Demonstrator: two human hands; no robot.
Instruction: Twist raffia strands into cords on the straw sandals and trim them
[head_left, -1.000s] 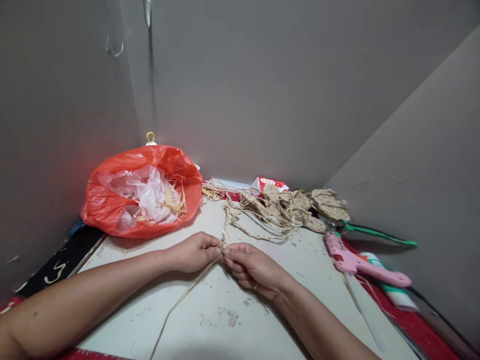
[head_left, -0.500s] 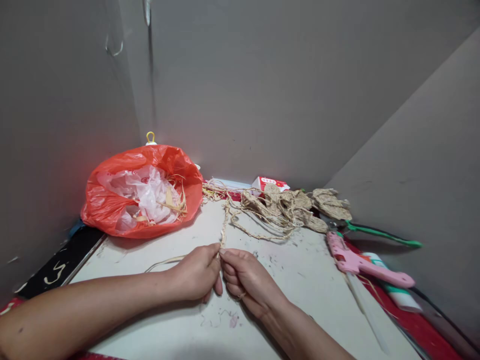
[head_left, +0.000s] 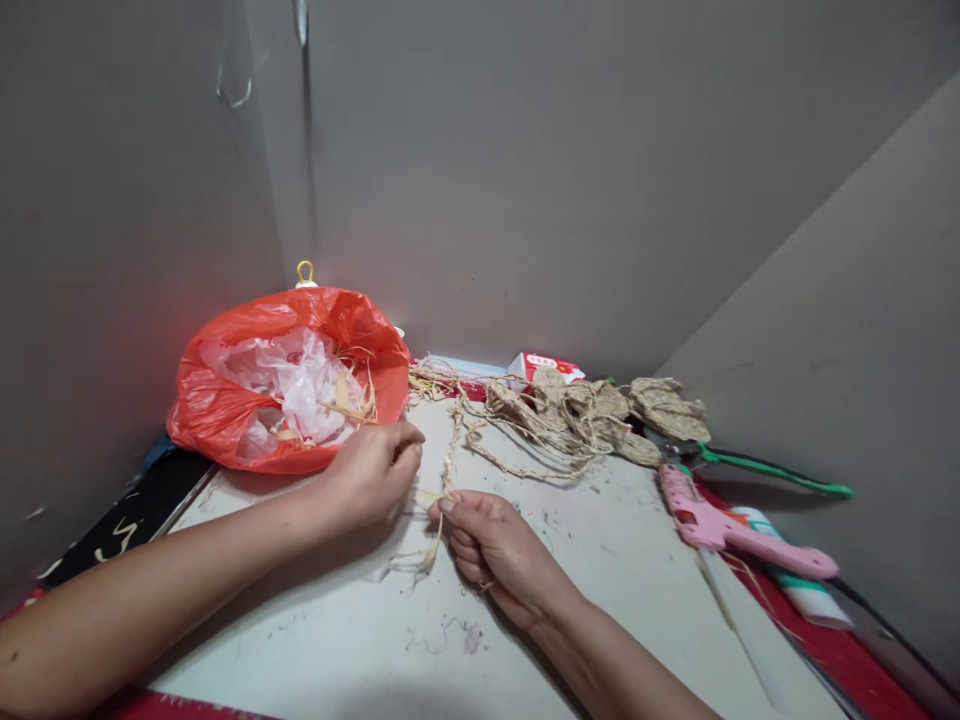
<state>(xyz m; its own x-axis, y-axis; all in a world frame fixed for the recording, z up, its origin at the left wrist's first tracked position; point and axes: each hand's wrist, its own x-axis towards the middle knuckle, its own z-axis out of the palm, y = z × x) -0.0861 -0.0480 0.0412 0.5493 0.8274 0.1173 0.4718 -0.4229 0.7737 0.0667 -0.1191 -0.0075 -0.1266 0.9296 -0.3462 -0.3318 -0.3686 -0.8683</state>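
Observation:
A thin braided cord of straw-coloured fibre [head_left: 451,455] runs toward me down the middle of the white board. My right hand [head_left: 495,550] pinches its near end between thumb and forefinger, the other fingers curled in. Loose pale fibre strands [head_left: 433,548] hang from that pinch onto the board. To the left, my left hand [head_left: 375,470] is raised apart from the cord, in front of the red plastic bag [head_left: 225,410]. Its fingers are bent together; whether a strand is between them is hidden. One pale strand stretches from the pinch toward this hand.
Woven fibre pieces with twisted cords [head_left: 592,410] lie at the back, near a red-and-white box [head_left: 547,366]. On the right are a pink glue gun [head_left: 720,525], green-handled pliers [head_left: 776,470] and a white-and-green tube [head_left: 810,595]. Grey walls stand behind the white board [head_left: 300,610].
My left hand has let go of the cord's end and moved up and left. The right hand keeps its pinch. Loose strands now show below it.

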